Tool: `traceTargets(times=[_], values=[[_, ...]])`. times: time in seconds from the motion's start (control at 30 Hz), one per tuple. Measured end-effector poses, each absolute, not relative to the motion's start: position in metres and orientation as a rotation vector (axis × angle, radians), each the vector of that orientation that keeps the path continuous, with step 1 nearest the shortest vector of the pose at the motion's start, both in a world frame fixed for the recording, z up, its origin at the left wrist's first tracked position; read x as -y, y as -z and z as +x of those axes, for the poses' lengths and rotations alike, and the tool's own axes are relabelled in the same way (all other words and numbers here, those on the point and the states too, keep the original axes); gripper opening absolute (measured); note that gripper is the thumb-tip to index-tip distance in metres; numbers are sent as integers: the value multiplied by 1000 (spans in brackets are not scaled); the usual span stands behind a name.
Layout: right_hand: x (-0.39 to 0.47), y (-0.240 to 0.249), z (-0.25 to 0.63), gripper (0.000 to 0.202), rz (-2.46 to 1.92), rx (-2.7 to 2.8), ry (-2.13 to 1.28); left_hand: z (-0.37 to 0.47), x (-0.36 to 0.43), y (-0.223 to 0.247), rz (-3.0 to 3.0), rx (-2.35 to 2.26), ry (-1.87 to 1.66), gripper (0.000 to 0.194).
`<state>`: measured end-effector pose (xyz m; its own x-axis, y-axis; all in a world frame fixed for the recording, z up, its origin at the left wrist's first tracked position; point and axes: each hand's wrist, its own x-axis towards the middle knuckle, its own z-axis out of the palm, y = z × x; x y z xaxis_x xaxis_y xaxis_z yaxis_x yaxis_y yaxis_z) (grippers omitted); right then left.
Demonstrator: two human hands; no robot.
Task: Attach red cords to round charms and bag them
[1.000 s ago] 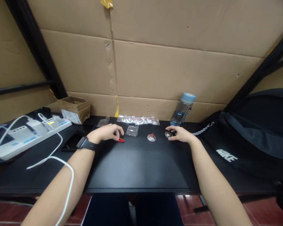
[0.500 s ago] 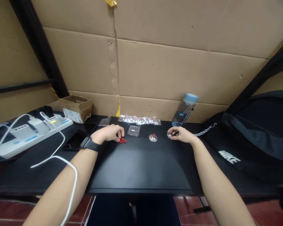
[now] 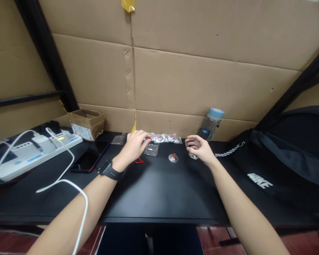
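My left hand (image 3: 135,146) is raised over the black table, its thumb and fingers pinched on a small red plastic piece (image 3: 149,137). Below it lies a little pile of similar red pieces (image 3: 139,160). My right hand (image 3: 200,149) grips a clear suction cup (image 3: 186,143) by its rim, tilted on edge and mostly hidden by the fingers. Under that hand another clear disc (image 3: 193,156) rests on the table. Between the hands sits a clear suction cup with a red piece (image 3: 173,158) standing at its centre.
Behind are a row of clear packets (image 3: 166,138) and a flat clear bag (image 3: 151,149). A blue-lidded bottle (image 3: 211,122) and a black bag (image 3: 279,159) stand right. At left are a phone (image 3: 90,157), a white power strip (image 3: 42,154), a cable and a cardboard box (image 3: 87,124).
My left hand has risen from the red pile and moved right with a red piece. My right hand has lifted a suction cup off the table, leaving another disc beneath.
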<state>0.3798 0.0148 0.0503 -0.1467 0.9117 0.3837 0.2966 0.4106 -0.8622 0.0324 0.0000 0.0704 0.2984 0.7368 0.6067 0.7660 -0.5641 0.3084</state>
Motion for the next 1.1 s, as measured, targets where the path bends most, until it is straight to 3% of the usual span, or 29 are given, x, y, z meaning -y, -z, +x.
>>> traceTargets(times=[0.27, 0.53, 0.77, 0.93, 1.1], values=[[19, -51, 307, 53, -638, 1325, -1336, 81, 39, -66, -2677, 1320, 1412, 18], [22, -47, 302, 49, -596, 1308, -1440, 91, 45, -56, -2651, 1457, 1645, 8], [31, -49, 294, 50, -616, 1277, -1498, 90, 35, -47, -2756, 1463, 2081, 9], [30, -46, 293, 48, -584, 1287, -1498, 92, 38, -50, -2743, 1481, 2025, 11], [31, -45, 293, 49, -552, 1331, -1479, 94, 44, -54, -2690, 1474, 1672, 5]])
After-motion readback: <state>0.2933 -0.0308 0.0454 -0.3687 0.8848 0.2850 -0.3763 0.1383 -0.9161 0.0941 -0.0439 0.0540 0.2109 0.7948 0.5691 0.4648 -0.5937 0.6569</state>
